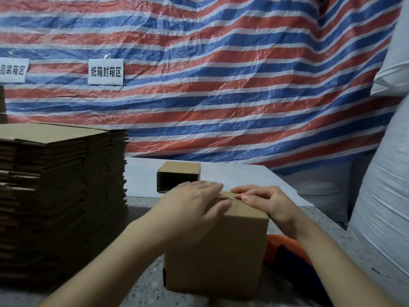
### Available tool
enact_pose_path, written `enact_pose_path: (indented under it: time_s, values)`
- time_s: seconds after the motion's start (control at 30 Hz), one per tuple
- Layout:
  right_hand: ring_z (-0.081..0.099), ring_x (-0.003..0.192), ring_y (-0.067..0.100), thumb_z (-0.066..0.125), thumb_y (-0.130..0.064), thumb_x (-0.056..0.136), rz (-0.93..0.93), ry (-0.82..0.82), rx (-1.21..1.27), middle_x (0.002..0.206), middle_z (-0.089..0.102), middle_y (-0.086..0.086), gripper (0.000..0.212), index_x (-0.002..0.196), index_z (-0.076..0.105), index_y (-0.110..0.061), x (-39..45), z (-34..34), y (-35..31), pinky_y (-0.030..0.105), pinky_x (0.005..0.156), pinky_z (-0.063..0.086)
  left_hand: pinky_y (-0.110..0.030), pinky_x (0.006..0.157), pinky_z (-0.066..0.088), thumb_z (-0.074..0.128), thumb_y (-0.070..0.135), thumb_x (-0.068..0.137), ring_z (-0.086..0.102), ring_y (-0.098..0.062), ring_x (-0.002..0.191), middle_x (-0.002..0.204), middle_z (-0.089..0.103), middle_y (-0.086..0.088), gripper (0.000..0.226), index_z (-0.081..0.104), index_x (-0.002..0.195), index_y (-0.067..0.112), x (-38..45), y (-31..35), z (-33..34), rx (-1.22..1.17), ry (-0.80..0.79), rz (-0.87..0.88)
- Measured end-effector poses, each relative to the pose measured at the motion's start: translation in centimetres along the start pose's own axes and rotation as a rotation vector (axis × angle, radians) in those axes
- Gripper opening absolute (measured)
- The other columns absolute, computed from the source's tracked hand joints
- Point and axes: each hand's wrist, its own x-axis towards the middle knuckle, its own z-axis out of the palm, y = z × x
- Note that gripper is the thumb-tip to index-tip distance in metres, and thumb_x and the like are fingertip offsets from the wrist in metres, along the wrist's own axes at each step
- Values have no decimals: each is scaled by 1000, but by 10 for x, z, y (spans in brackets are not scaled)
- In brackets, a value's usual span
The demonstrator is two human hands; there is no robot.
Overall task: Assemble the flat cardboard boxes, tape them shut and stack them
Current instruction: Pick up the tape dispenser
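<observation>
Pressing down the top flaps of a brown cardboard box [215,247], erected and standing near centre on the speckled grey table [345,244].

Left hand [194,207]: flat on the left flap, fingers straight and slightly blurred, nothing gripped. Right hand [263,200]: resting on the right flap, fingers [241,191] extended toward the centre seam [225,198], nothing gripped. Seam: flaps meet with a thin dark gap; no tape seen on it.

Second small brown cardboard box [179,173]: farther back on a white sheet [243,176], its dark open side facing the viewer, so unclosed on that face.

Tall stack of flat brown cardboard blanks [64,187]: left side of the table, many sheets, unassembled.

Orange-rimmed object [285,247]: near right, behind the box and forearm; identity unclear. No tape dispenser can be made out.

Progress, judged: early. One box formed with flaps closing, taping seemingly still to do; one partly open box; no stack of finished boxes in view; most blanks remain.
</observation>
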Motion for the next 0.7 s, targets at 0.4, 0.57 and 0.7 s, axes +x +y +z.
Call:
enact_pose_path:
  time_s: [0.4, 0.57, 0.7]
  values:
    - [65, 78, 15, 49, -49, 101, 19, 397, -551, 86, 67, -2, 31, 86, 63, -26, -17, -33, -1, 32, 66, 52, -38, 111, 33, 0, 76, 78, 41, -11, 138, 148, 47, 13, 88, 43, 143, 36, -3, 4, 5, 67, -53, 32]
    - [56, 68, 11, 40, -78, 89, 511, 20, -1174, 74, 59, -5, 58, 74, 57, -25, -50, -44, 24, 28, 59, 43, -40, 107, 38, -2, 78, 73, 45, -14, 134, 146, 49, 12, 91, 43, 142, 38, -3, 7, 4, 61, -58, 12]
    - [64, 80, 17, 42, -88, 80, 689, -18, -1183, 86, 66, 0, 70, 86, 65, -23, -66, -35, 47, 32, 75, 53, -38, 97, 44, 0, 78, 76, 51, -15, 127, 142, 53, 12, 87, 46, 139, 38, -2, 6, 7, 87, -19, 11]
